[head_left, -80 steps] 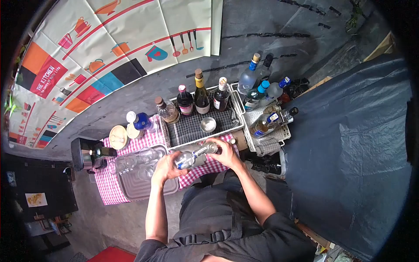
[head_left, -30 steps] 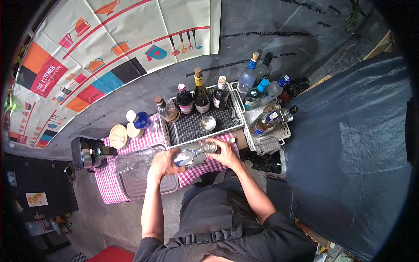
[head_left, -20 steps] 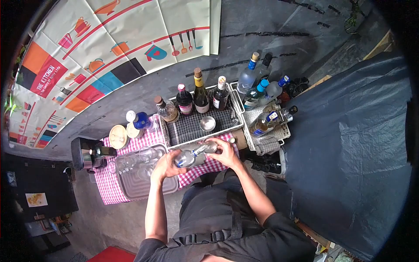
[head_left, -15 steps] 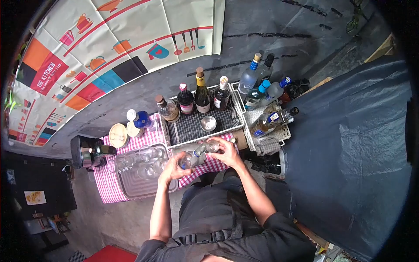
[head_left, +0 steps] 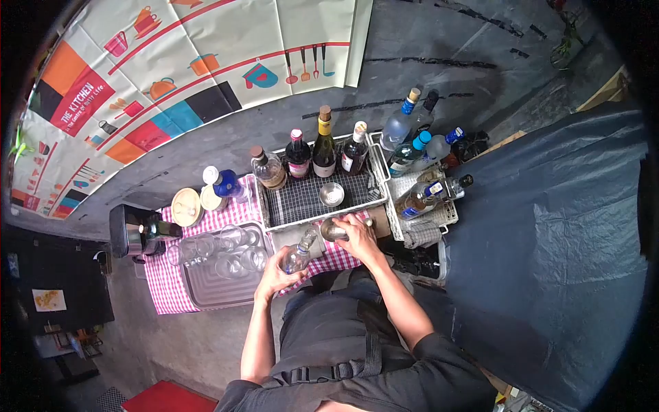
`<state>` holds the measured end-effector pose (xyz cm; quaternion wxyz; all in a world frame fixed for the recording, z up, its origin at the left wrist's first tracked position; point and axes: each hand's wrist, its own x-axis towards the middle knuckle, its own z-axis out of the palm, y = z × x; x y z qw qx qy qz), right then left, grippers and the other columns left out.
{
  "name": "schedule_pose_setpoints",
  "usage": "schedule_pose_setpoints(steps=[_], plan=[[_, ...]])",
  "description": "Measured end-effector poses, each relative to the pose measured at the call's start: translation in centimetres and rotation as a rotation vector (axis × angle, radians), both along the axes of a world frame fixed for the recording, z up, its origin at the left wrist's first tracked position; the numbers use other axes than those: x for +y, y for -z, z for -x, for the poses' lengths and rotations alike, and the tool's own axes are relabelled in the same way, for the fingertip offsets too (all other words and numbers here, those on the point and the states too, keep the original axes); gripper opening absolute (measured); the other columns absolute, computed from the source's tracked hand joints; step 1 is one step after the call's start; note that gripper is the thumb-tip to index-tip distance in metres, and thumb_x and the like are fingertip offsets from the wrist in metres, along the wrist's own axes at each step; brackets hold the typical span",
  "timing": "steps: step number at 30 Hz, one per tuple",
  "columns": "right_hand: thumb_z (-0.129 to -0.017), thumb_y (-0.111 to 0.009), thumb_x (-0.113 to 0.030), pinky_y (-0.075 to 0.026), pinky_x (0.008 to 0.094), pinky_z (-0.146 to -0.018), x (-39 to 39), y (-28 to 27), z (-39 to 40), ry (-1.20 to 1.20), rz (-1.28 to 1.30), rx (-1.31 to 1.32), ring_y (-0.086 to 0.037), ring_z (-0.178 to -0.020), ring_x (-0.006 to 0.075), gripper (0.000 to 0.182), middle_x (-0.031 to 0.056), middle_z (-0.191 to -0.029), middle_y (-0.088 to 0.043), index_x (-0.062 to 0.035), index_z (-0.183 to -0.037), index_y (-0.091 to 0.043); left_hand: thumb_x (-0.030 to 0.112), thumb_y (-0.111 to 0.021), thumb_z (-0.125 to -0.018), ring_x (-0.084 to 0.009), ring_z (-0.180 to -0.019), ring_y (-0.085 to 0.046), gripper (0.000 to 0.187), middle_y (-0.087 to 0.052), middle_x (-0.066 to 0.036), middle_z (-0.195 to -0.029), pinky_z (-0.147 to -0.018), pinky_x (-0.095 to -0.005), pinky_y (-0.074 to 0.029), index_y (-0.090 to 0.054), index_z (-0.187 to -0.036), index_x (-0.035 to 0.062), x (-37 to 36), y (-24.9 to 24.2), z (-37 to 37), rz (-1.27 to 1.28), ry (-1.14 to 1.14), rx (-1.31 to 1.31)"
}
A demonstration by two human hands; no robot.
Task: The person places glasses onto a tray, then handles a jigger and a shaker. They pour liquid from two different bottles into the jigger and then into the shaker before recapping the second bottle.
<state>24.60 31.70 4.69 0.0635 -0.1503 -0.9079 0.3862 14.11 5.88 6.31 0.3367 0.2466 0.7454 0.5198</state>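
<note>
My left hand (head_left: pixel 276 276) is wrapped around a clear glass bottle (head_left: pixel 296 258). The bottle leans, its neck pointing up and to the right. My right hand (head_left: pixel 360 239) grips a small shiny cup (head_left: pixel 333 230), which looks like metal and is tilted with its rounded side toward the left. A gap separates the bottle's neck from the cup. Both are held over the pink checked cloth (head_left: pixel 336 258), just in front of a white wire basket (head_left: pixel 319 217). My fingertips behind the bottle are partly hidden.
Several clear glasses (head_left: pixel 233 263) stand on a ribbed tray (head_left: pixel 213 292) to the left. Corked bottles (head_left: pixel 324 147) and a small metal bowl (head_left: pixel 331 194) sit in the basket. A second rack (head_left: pixel 447 214) with bottles is at right, beside a dark tarp (head_left: pixel 542 226).
The bottle neck and the cup, close together before, are now apart. My right hand has turned the cup onto its side, and the left hand has tipped the bottle more upright.
</note>
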Motion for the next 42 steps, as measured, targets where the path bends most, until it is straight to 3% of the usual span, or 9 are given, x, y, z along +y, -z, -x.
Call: schedule_pose_setpoints(steps=[5,11,14,16,22,25,28,31,42], plan=[[-0.07,-0.082,-0.003,-0.048,0.0408,-0.096,-0.1,0.0,0.3,-0.035,-0.094,-0.015,-0.058,-0.105,0.0305,0.06,0.0129,-0.11,-0.059,-0.0051,-0.128,-0.066,0.019,-0.086,-0.068,-0.0151,-0.092,-0.061,0.058,-0.067,-0.007,-0.098,-0.089,-0.0327,-0.05,-0.062,-0.117,-0.0003,0.0,-0.7,0.2,0.054,-0.005,-0.073],[-0.071,-0.082,-0.004,-0.051,0.04,-0.097,0.0,-0.8,0.4,0.018,0.152,0.118,-0.063,-0.11,0.0324,0.059,0.0157,-0.117,-0.066,-0.0028,-0.127,-0.065,0.021,-0.087,-0.066,-0.0185,-0.097,-0.066,0.059,-0.071,-0.01,-0.106,-0.088,-0.0349,-0.052,-0.064,-0.116,-0.0001,0.2,-1.1,0.5,0.042,0.0,0.07],[-0.072,-0.082,-0.003,-0.051,0.0394,-0.1,-0.3,-0.4,0.3,0.05,0.309,0.188,-0.065,-0.116,0.0304,0.059,0.0173,-0.122,-0.068,-0.0018,-0.128,-0.064,0.026,-0.087,-0.064,-0.024,-0.1,-0.07,0.063,-0.073,-0.016,-0.108,-0.088,-0.0373,-0.053,-0.064,-0.117,0.0,0.5,-2.2,1.0,0.197,0.021,0.093],[-0.073,-0.081,-0.001,-0.051,0.0377,-0.101,-0.5,-0.4,0.4,0.054,0.486,0.163,-0.066,-0.118,0.027,0.059,0.0162,-0.124,-0.069,-0.0007,-0.129,-0.062,0.032,-0.086,-0.063,-0.0325,-0.096,-0.071,0.068,-0.073,-0.021,-0.101,-0.087,-0.0406,-0.054,-0.064,-0.12,0.0015,0.8,-3.0,1.3,0.283,0.051,0.274],[-0.072,-0.08,0.002,-0.053,0.0353,-0.098,-0.9,0.1,0.6,0.027,0.519,0.202,-0.067,-0.115,0.0256,0.059,0.0146,-0.122,-0.07,-0.0002,-0.128,-0.062,0.036,-0.084,-0.06,-0.0403,-0.088,-0.071,0.07,-0.073,-0.022,-0.09,-0.082,-0.046,-0.055,-0.065,-0.119,0.0033,1.1,-4.5,2.3,0.411,0.146,0.423],[-0.072,-0.08,0.003,-0.053,0.0355,-0.099,-1.0,-0.8,0.5,0.024,0.465,0.184,-0.067,-0.116,0.0254,0.058,0.0146,-0.123,-0.07,-0.0009,-0.127,-0.063,0.037,-0.086,-0.057,-0.0381,-0.093,-0.072,0.074,-0.073,-0.023,-0.097,-0.084,-0.0459,-0.055,-0.066,-0.12,0.0024,1.5,-5.6,2.6,0.514,0.18,0.419],[-0.074,-0.08,0.001,-0.052,0.0346,-0.098,-1.1,-0.8,0.5,0.014,0.456,0.224,-0.068,-0.111,0.0216,0.053,0.0129,-0.118,-0.071,0.0003,-0.124,-0.064,0.037,-0.085,-0.057,-0.0381,-0.092,-0.072,0.074,-0.073,-0.023,-0.096,-0.083,-0.0463,-0.055,-0.067,-0.119,0.003,1.4,-5.9,2.9,0.47,0.2,0.48],[-0.073,-0.08,0.001,-0.052,0.0348,-0.098,-1.0,-0.9,0.5,-0.004,0.409,0.222,-0.068,-0.112,0.0221,0.053,0.0136,-0.119,-0.071,0.001,-0.124,-0.064,0.037,-0.085,-0.056,-0.0379,-0.094,-0.072,0.074,-0.073,-0.023,-0.097,-0.085,-0.0461,-0.055,-0.067,-0.12,0.004,2.0,-7.4,3.1,0.599,0.247,0.414],[-0.074,-0.079,0.0,-0.052,0.0351,-0.099,-0.9,-0.6,0.2,-0.009,0.409,0.237,-0.068,-0.113,0.0231,0.052,0.0148,-0.121,-0.071,0.0016,-0.124,-0.064,0.04,-0.084,-0.06,-0.0355,-0.093,-0.073,0.069,-0.074,-0.021,-0.09,-0.085,-0.0463,-0.057,-0.068,-0.118,0.0079,2.3,-7.6,4.0,0.648,0.309,0.51]])
